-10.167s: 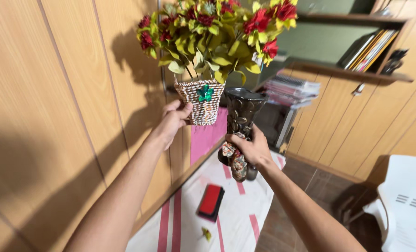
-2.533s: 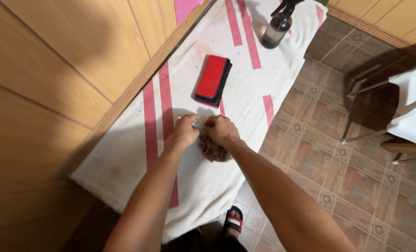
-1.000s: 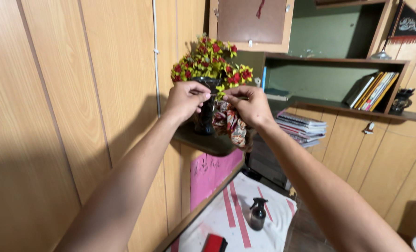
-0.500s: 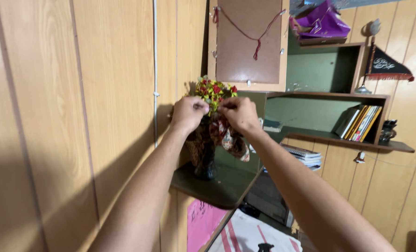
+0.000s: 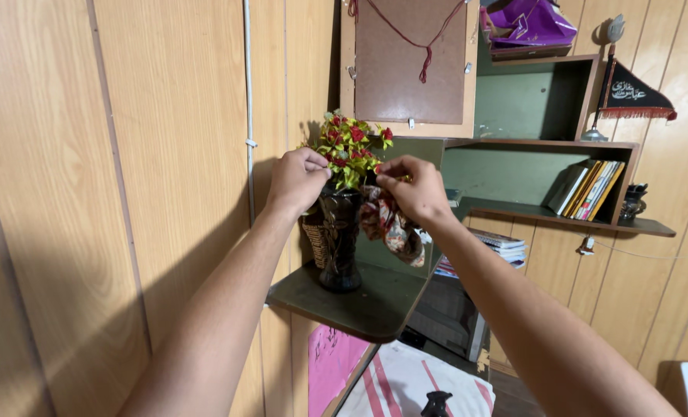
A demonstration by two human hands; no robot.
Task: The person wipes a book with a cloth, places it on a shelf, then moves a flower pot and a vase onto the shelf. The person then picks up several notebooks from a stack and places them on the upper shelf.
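Observation:
A dark embossed vase (image 5: 339,239) stands on a small dark corner shelf (image 5: 359,303), with a woven basket (image 5: 313,241) just behind it against the wall. Red and yellow-green artificial flowers (image 5: 350,147) rise above them. My left hand (image 5: 297,179) is closed at the vase's rim, among the lower leaves. My right hand (image 5: 412,188) pinches a patterned floral cloth (image 5: 390,230) that hangs down beside the vase, its fingertips close to the flower stems.
Wooden wall panels (image 5: 127,154) fill the left side. A brown board (image 5: 409,66) hangs above the flowers. A shelf at right holds upright books (image 5: 589,189) and a notebook stack (image 5: 492,243). Below lie a striped white cloth (image 5: 406,386) and a dark spray bottle (image 5: 435,404).
My hands have dropped from the flower heads to the vase's rim. The view has shifted a little, and the spray bottle's top shows more at the bottom edge.

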